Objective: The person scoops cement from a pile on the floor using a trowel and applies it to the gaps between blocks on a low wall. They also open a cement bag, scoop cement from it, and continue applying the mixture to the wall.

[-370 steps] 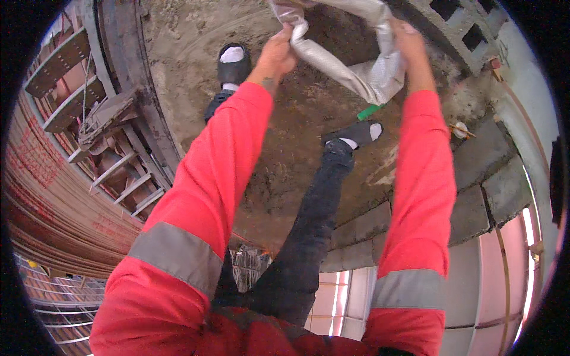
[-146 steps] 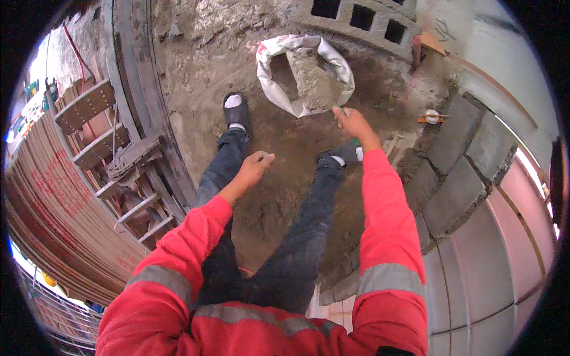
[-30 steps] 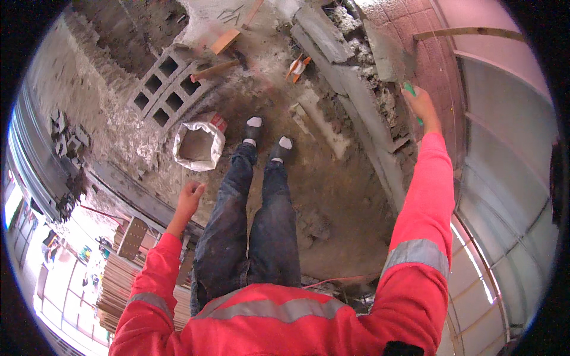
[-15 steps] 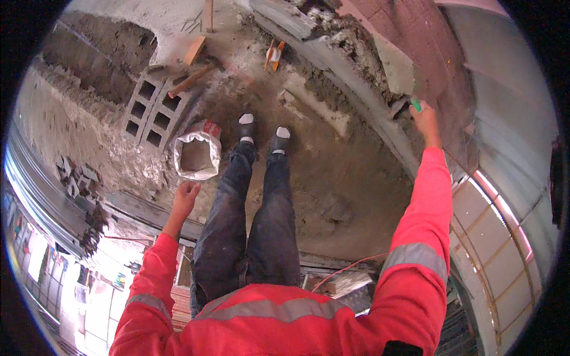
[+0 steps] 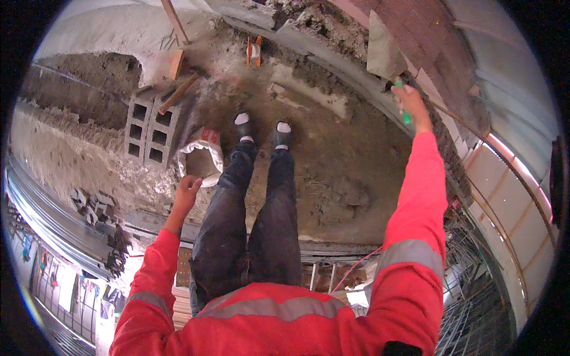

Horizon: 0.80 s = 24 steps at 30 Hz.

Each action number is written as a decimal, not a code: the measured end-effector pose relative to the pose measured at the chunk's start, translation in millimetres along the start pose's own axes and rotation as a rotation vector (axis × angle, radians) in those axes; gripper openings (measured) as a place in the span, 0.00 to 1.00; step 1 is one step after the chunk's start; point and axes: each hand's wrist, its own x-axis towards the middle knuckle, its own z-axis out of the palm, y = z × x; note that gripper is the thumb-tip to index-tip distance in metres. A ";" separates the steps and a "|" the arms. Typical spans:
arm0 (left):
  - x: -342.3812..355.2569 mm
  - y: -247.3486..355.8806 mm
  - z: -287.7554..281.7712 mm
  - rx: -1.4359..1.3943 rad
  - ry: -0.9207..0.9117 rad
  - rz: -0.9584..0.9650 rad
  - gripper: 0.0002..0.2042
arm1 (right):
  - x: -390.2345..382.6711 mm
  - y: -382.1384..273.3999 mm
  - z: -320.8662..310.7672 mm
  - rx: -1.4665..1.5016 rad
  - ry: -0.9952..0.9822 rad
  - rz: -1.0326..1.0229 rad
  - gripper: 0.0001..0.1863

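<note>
My right hand (image 5: 414, 105), arm stretched out to the right, is closed around the green handle of a trowel (image 5: 385, 50). Its broad grey blade points away from me, over the rough mortar along the low wall edge (image 5: 338, 68). My left hand (image 5: 188, 188) hangs at the near rim of an open white sack (image 5: 209, 145), its fingers curled in with nothing seen between them. Greyish material fills the inside of the sack. Whether the left hand touches the rim cannot be told.
Hollow concrete blocks (image 5: 147, 133) stand left of the sack, with a wooden-handled hammer (image 5: 178, 95) on them. Farther off are an orange wooden piece (image 5: 176, 64), a wooden stake (image 5: 174, 22) and an orange string reel (image 5: 253, 52). A lump of soil (image 5: 350, 193) lies right of my feet.
My right hand has swung the trowel slightly left and away from me; more of its green handle shows. My left hand stays low by the sack. The whole view has shifted a little.
</note>
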 end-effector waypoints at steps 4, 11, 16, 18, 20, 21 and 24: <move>0.9 7.2 7.8 0.004 -0.059 -0.067 0.14 | -53.3 23.2 9.9 0.407 -0.157 0.087 0.10; -6.9 48.1 26.7 0.012 -0.022 0.013 0.15 | -150.0 88.1 -28.1 0.326 -0.335 0.307 0.10; -14.9 64.1 48.7 0.049 -0.062 -0.030 0.15 | -171.9 149.5 -78.5 0.333 -0.237 0.389 0.11; -23.5 69.2 63.3 0.097 -0.004 0.046 0.15 | -166.0 171.8 -100.8 0.274 -0.138 0.327 0.10; -29.8 79.0 85.9 0.132 0.038 0.036 0.15 | -141.1 186.1 -118.3 0.083 0.007 0.162 0.14; -34.0 84.8 95.7 0.141 0.043 0.001 0.15 | -128.9 191.3 -125.4 -0.066 0.101 0.097 0.16; -54.2 110.5 136.0 0.078 0.043 -0.053 0.15 | -78.3 193.5 -144.2 -0.348 0.275 -0.189 0.19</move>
